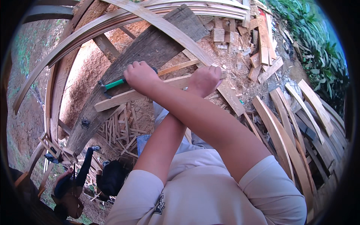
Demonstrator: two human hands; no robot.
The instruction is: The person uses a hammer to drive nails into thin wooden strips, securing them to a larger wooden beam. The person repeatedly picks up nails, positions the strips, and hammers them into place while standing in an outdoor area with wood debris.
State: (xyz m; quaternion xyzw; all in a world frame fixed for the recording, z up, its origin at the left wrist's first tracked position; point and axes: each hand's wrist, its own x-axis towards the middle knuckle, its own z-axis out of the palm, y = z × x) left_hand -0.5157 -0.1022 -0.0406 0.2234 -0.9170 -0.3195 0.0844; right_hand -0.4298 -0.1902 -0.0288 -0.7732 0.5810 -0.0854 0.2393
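Note:
My forearms cross in front of me, the right one over the left. My right hand [142,77] is wrapped round the grip of a hammer with a green shaft [114,84]. The hammer's metal head [102,88] points left, over a wide weathered plank [131,56]. My left hand [203,80] is closed on the right part of a pale wooden board [123,98]. That board slants across the weathered plank, its left end beneath the hammer head. A thinner wood strip [179,67] lies just beyond the board, between my hands.
Long curved boards [150,15] cross the far side. Thin offcuts [118,125] pile below the plank. Scrap blocks [262,45] and sawdust lie far right, near green plants [311,45]. Stacked boards [285,127] stand at the right. Two people [73,187] are at the lower left.

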